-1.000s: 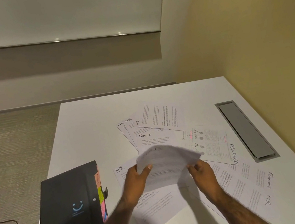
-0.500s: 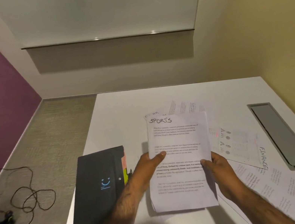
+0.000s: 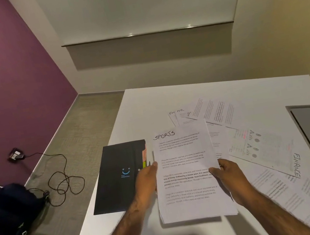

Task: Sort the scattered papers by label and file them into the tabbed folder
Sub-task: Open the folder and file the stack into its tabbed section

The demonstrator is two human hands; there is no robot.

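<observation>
Step in hand, in my judgement: sorting. A SPORTS stack point(image 3: 187, 174) is held at lower centre of the frame, just above the bench point(image 3: 147, 102). The left hand point(image 3: 147, 183) has its grip closed on the stack's left edge, and the right hand point(image 3: 232, 182) pinches the right edge. The tabbed folder point(image 3: 119, 177) lies closed at centre left. FINANCE and HR sheets point(image 3: 257, 140) lie scattered at right. I judge the next move calls for opening the folder at the matching tab.
</observation>
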